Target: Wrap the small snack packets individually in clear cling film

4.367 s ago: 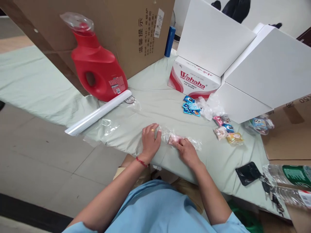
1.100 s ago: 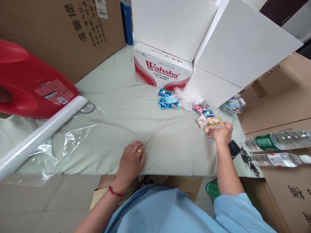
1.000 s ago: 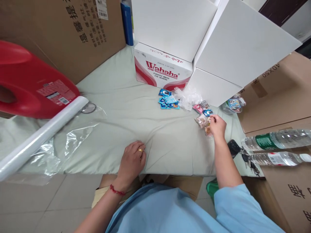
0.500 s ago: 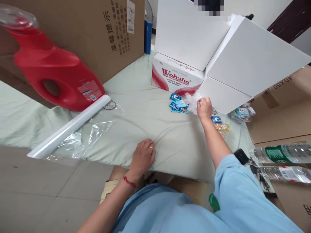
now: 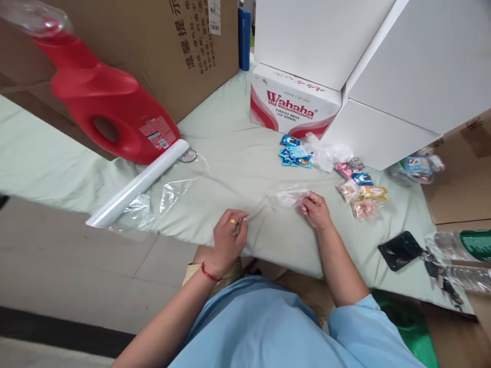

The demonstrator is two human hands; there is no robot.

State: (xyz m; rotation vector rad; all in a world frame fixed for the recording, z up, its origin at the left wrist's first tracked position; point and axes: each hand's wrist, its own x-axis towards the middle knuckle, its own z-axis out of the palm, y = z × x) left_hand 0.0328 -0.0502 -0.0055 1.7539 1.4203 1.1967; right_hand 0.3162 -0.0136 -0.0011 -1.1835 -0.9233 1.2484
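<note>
My right hand (image 5: 316, 210) pinches the edge of a thin clear plastic bag (image 5: 291, 197) just over the table. To its left, my left hand (image 5: 229, 232) is closed near the table's front edge, thumb and fingers together; what they hold, if anything, is too small to make out. Beyond the hands lies a crumpled pile of clear plastic bags (image 5: 329, 153), between several blue sachets (image 5: 295, 151) and a group of small wrapped snacks (image 5: 360, 190).
A red jug (image 5: 130, 102) and a white plastic roll (image 5: 140, 184) lie on the left by a cardboard box (image 5: 153, 46). White boxes (image 5: 295, 105) stand at the back. A black pouch (image 5: 400, 250), keys and clear bottles (image 5: 448, 246) lie on the right.
My right hand has drawn back from the bag pile toward me, bringing one clear bag with it. My left hand's fingers have curled into a pinch. The camera view has shifted.
</note>
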